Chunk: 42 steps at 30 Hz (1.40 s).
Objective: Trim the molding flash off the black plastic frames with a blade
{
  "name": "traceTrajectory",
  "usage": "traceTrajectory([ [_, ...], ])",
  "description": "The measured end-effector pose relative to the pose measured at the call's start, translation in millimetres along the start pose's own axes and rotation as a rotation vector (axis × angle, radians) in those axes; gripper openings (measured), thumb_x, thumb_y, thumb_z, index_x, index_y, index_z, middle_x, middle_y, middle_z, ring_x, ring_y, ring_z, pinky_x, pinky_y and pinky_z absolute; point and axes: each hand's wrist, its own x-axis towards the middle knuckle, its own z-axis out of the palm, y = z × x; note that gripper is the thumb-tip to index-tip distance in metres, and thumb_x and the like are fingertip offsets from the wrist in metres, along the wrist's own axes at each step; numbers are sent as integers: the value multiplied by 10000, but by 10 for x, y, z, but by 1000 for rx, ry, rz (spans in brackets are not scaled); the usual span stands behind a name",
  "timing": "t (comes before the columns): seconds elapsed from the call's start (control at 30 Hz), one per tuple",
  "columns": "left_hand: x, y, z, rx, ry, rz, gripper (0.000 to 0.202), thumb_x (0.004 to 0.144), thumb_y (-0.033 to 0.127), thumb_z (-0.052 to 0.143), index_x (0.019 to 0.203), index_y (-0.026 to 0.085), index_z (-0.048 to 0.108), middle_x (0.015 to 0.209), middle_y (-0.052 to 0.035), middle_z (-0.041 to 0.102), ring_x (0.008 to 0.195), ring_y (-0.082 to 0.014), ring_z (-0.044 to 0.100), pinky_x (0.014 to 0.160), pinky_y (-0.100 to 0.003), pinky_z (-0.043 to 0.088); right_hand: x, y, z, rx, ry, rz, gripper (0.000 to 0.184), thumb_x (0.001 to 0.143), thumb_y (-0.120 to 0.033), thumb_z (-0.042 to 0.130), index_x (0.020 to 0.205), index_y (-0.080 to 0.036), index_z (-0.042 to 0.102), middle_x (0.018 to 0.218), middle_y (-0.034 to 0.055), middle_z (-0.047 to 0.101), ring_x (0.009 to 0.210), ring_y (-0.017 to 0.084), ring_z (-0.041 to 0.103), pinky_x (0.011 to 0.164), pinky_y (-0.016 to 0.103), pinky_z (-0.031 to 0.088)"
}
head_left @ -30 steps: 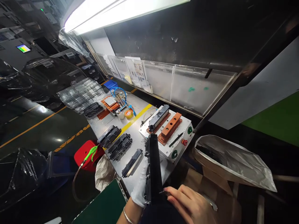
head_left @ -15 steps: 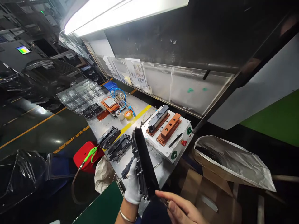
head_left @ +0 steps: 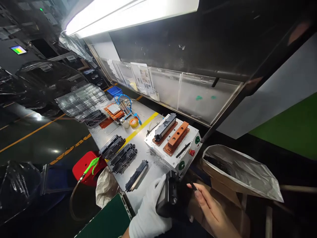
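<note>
My left hand [head_left: 150,211], in a white glove, grips a long black plastic part [head_left: 170,196] at the bench's near edge; the part points toward me, so I see its end. My bare right hand [head_left: 213,208] is next to the part's right side, with a small dark tool [head_left: 193,186] pinched in its fingertips. Just beyond stands a white fixture box [head_left: 173,140] with two orange nests; the left nest holds a black part [head_left: 165,126], the right nest [head_left: 177,136] holds none. The box front carries green and red buttons.
Several black parts [head_left: 123,158] lie in rows on the metal bench, one alone [head_left: 136,176] nearest me. A silver foil bag [head_left: 241,172] sits open in a cardboard box at right. A red stool [head_left: 85,167], tape roll [head_left: 133,122] and stacked clear trays [head_left: 81,99] are to the left.
The black part stood upright in my left hand; it has tipped down and toward me, end-on now. My right hand moved from below the part to its right side.
</note>
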Motion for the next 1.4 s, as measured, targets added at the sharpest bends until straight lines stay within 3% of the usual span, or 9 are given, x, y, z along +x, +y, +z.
traceTrajectory([
  [0.1,-84,-185,52,339,-17,164,813,642,170,730,1419,265,512,1324,-167,577,1212,-412,544,1032,-541,450,60,-144,-77,-126,-48,-72,466,910,-687,468,1131,-314,638,966,9,654,862,215,601,787,317,484],
  [0.23,-170,-406,67,389,56,145,650,741,208,701,1369,314,569,1312,-155,591,1202,-411,551,1010,-547,457,115,-191,-95,-215,-114,-150,477,902,-720,462,998,-278,614,808,-23,585,694,177,539,660,286,443],
  [0.37,-189,-422,128,366,81,153,649,740,203,718,1361,321,576,1287,-153,605,1174,-405,565,1007,-549,453,90,-131,-43,-284,-12,-237,513,925,-696,454,706,-233,493,679,-37,510,623,159,503,586,277,367],
  [0.63,-171,-305,297,538,249,314,773,737,156,673,1452,348,451,1267,-139,594,1110,-364,574,959,-513,454,58,-111,-33,-318,57,-328,482,962,-631,454,694,-232,480,658,-40,500,611,153,515,583,285,370],
  [0.77,-169,-367,294,589,199,281,775,775,159,643,1479,366,395,1276,-146,582,1098,-356,579,944,-521,462,44,-143,-47,-197,0,-260,418,1028,-557,313,879,-257,562,805,-17,568,765,172,572,698,290,439],
  [0.97,-158,-430,251,508,147,200,685,771,182,658,1423,326,501,1269,-152,584,1131,-383,576,980,-529,469,5,-130,2,-196,-10,-275,387,1054,-441,268,844,-254,533,801,-3,535,786,184,550,725,315,429],
  [1.17,-107,-238,226,612,44,332,940,657,152,627,1524,232,273,1311,-189,515,1171,-374,557,948,-510,502,-17,-141,50,-169,-9,-207,420,1059,-451,245,816,-252,524,793,2,508,788,196,518,748,339,420],
  [1.33,-42,-89,241,525,13,324,911,641,141,590,1502,200,297,1287,-174,541,1163,-357,576,960,-512,519,32,-74,80,-187,106,-255,353,1026,-531,346,926,-275,568,852,-2,551,839,202,554,767,331,431],
  [1.4,-23,-57,233,506,-13,283,914,648,148,621,1503,217,305,1305,-164,543,1175,-364,573,975,-509,521,66,-61,88,-126,156,-186,390,1032,-535,302,908,-267,556,850,2,556,833,193,562,772,309,447],
])
